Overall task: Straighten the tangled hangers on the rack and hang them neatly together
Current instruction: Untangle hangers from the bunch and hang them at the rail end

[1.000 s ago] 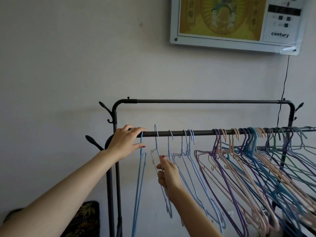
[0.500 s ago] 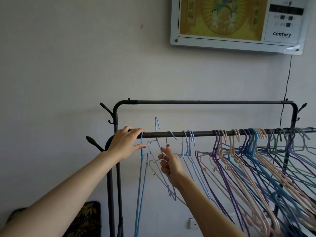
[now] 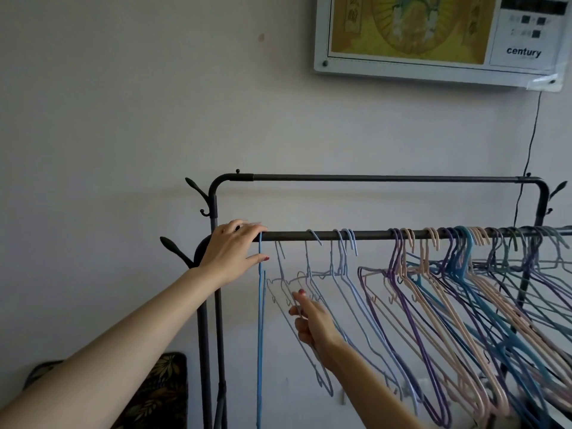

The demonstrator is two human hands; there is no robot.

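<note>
A black metal rack has a lower rail (image 3: 371, 234) carrying many thin hangers. My left hand (image 3: 230, 253) rests on the rail's left end, fingers over the bar beside the hook of a bright blue hanger (image 3: 260, 320) that hangs edge-on. My right hand (image 3: 311, 320) is lower, pinching the shoulder of a pale lilac hanger (image 3: 280, 284) whose hook sits just under the rail. A few more pale blue hangers (image 3: 343, 252) hang to the right. Further right a dense tangle of purple, pink and blue hangers (image 3: 464, 298) slants down.
The rack's upper rail (image 3: 387, 178) runs above, with side pegs (image 3: 193, 185) on the left post. A framed wall calendar (image 3: 433, 41) hangs top right, its cord trailing down. A dark leaf-patterned cushion (image 3: 161, 391) sits low at left.
My right hand lifted the pale lilac hanger up off the rail, then lowered it; its hook now sits below the bar. My left hand stayed on the rail.
</note>
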